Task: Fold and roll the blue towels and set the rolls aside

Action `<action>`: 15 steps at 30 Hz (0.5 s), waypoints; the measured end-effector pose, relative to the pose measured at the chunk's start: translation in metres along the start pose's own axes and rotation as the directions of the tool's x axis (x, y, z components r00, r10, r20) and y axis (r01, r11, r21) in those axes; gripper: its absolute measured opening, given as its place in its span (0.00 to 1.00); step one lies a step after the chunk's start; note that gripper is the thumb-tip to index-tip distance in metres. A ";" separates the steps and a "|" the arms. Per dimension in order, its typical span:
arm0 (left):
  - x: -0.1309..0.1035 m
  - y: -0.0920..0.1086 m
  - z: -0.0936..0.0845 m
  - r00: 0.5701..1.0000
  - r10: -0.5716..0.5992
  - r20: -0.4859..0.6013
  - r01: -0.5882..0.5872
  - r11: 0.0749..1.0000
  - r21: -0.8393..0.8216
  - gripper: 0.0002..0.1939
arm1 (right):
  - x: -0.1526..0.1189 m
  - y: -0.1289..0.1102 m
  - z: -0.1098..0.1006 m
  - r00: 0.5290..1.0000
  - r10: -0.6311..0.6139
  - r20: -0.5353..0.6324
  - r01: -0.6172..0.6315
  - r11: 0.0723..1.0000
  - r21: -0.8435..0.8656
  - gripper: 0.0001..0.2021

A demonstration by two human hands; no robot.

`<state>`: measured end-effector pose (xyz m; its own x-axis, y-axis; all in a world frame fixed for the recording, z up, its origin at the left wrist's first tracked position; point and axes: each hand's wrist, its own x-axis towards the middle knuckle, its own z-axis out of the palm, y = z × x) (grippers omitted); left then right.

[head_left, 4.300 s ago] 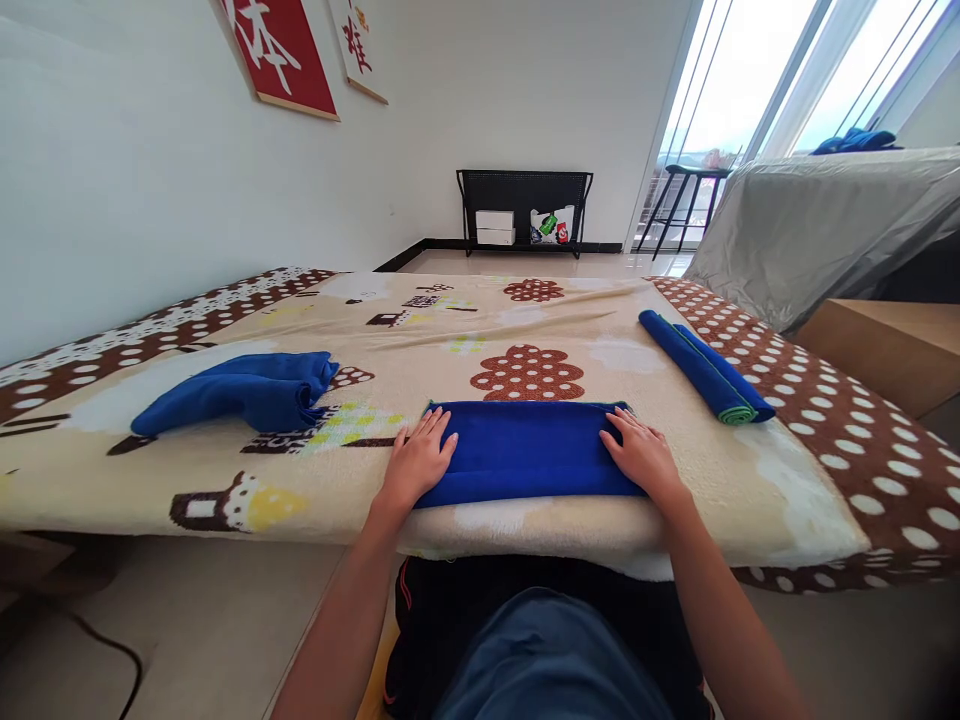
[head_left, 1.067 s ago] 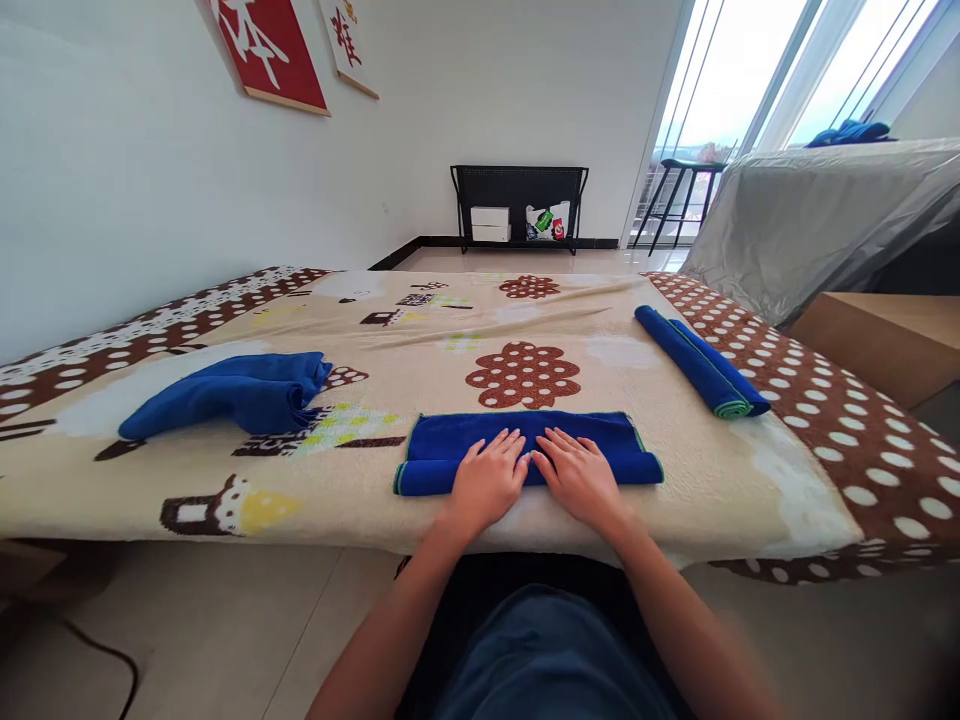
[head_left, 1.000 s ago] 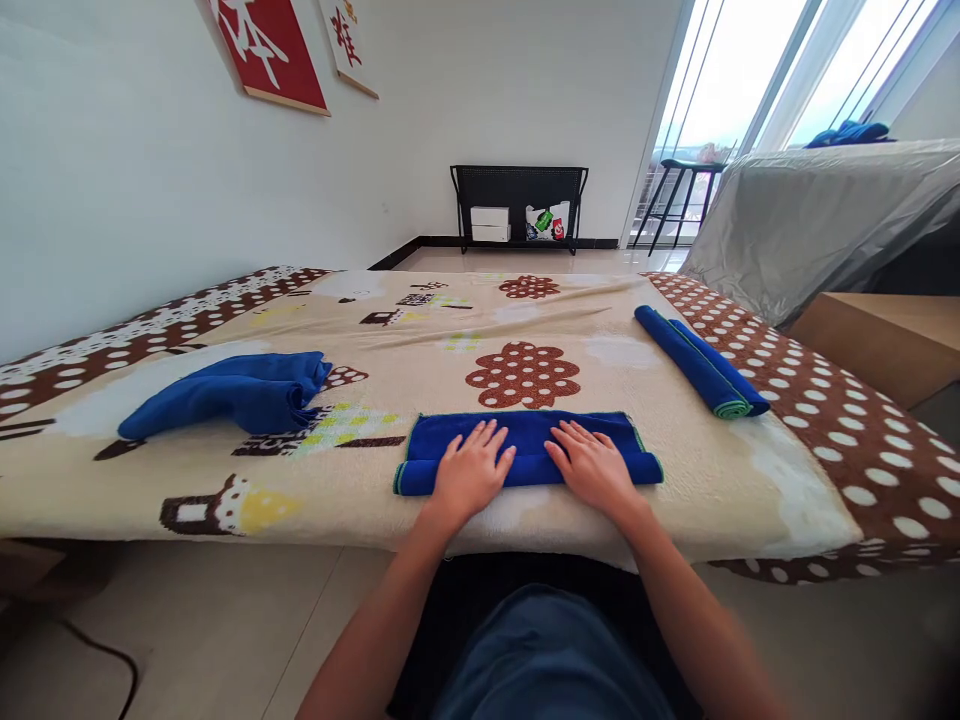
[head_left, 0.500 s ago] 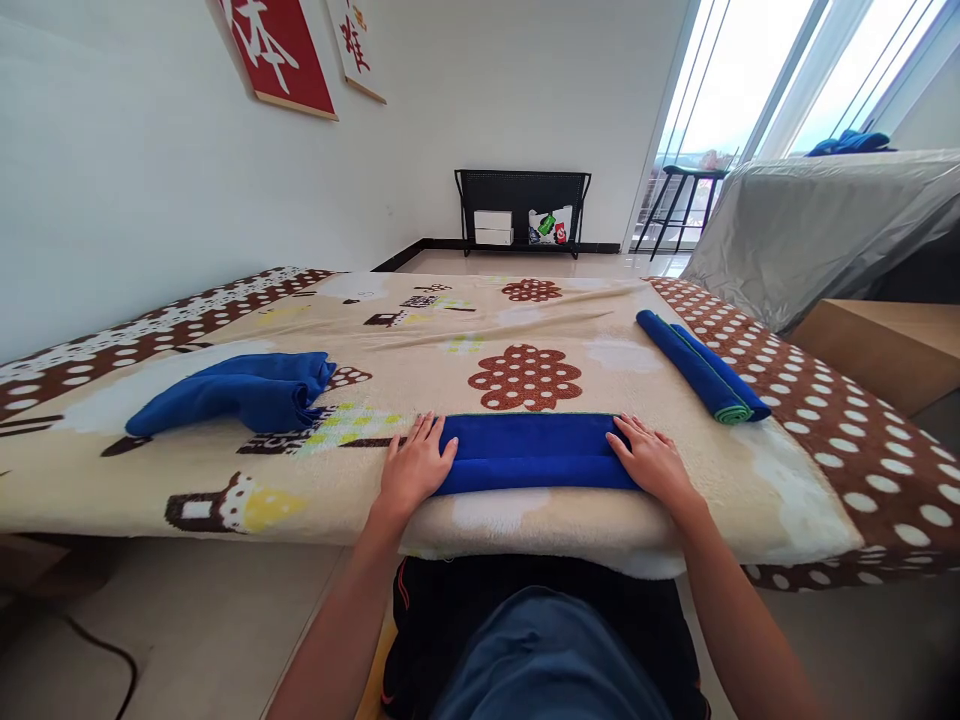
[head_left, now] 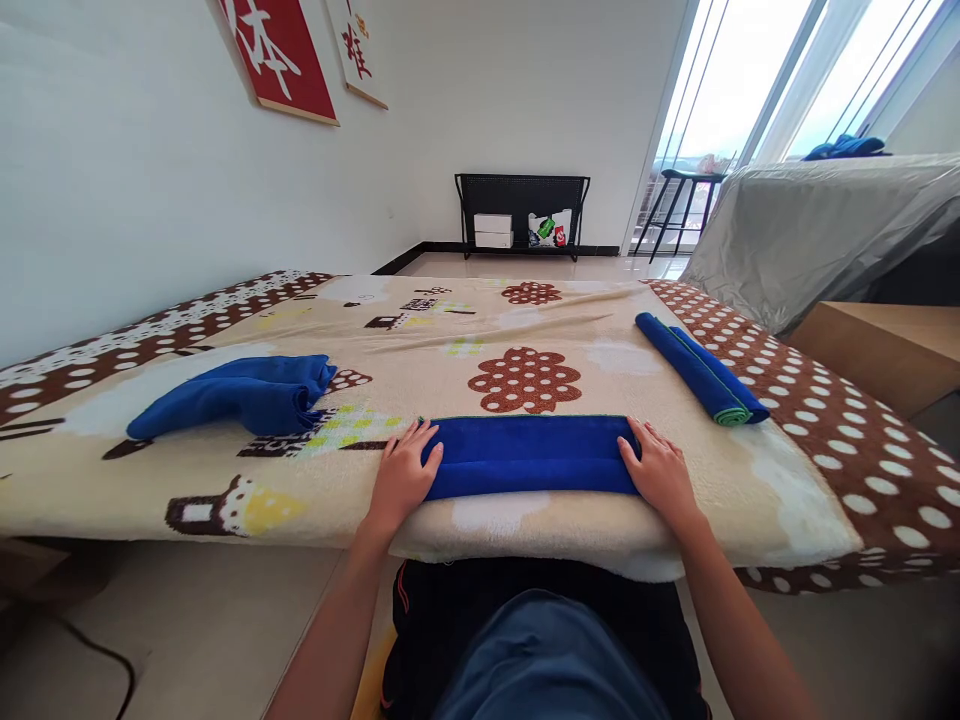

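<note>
Bed-like surface w/ a fleecy beige blanket (head_left: 525, 330) (brown dotted flower prints, brown polka-dot border) fills the view; white wall behind, bright window at R. L hand (head_left: 401, 478) lies flat, palm down, fingers spread loosely and extended, tips touching the L end of the folded blue towel (head_left: 529, 456); not gripping anything. R hand (head_left: 660, 472) same posture at the towel's R end, fingers straight and laid on the cloth edge, nothing pinched. Towel sits between the hands near the front edge of the blanket, directly ahead of the person: long narrow rectangle, folded lengthwise w/ one crease line running along its middle, soft microfibre-looking nap, deep blue, thin green trim just visible on the far edge. Lies flat, edges fairly straight. Further out: loosely bunched blue cloth (head_left: 240, 395) to the L, well apart, rumpled and uneven in shape. To the R, a rolled blue towel (head_left: 701, 368), tight cylinder w/ green edging at its near end, lying diagonally on the dotted border. Beyond the bed: black metal rack (head_left: 523, 212) against the far wall, grey covered furniture (head_left: 817, 225) at R, red hanging (head_left: 281, 50) on wall.
</note>
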<state>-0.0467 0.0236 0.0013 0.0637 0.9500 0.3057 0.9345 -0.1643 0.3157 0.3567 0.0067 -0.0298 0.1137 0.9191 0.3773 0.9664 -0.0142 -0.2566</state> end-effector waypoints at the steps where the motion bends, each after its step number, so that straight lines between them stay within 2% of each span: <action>1: -0.003 -0.005 -0.001 1.000 0.023 0.003 -0.022 1.000 -0.019 0.24 | -0.003 0.002 0.000 1.000 -0.002 -0.007 0.002 1.000 -0.002 0.26; 4: -0.013 -0.016 -0.006 0.997 0.069 -0.023 -0.070 0.995 -0.067 0.24 | -0.011 0.008 -0.004 0.999 -0.006 -0.042 0.006 1.000 0.010 0.26; 6: -0.023 -0.020 -0.008 0.986 0.109 -0.123 -0.123 0.987 -0.107 0.22 | -0.020 0.012 -0.009 0.995 -0.007 -0.103 0.012 0.999 0.039 0.28; 8: -0.037 -0.022 -0.010 0.950 0.169 -0.263 -0.205 0.972 -0.117 0.18 | -0.031 0.017 -0.014 0.981 -0.056 -0.188 0.072 0.994 0.079 0.28; 10: -0.052 -0.025 -0.011 0.907 0.236 -0.350 -0.280 0.956 -0.083 0.15 | -0.046 0.023 -0.018 0.953 -0.145 -0.265 0.176 0.980 0.095 0.25; 12: -0.067 -0.030 -0.012 0.889 0.303 -0.344 -0.339 0.940 -0.048 0.13 | -0.061 0.030 -0.020 0.929 -0.226 -0.293 0.260 0.962 0.085 0.20; 15: -0.079 -0.038 -0.012 0.891 0.365 -0.271 -0.387 0.921 -0.032 0.18 | -0.077 0.039 -0.020 0.922 -0.292 -0.253 0.324 0.942 0.091 0.18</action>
<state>-0.0915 -0.0488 -0.0239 0.3031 0.7142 0.6310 0.8252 -0.5278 0.2011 0.3899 -0.0725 -0.0509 -0.1195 0.7522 0.6480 0.9259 0.3201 -0.2008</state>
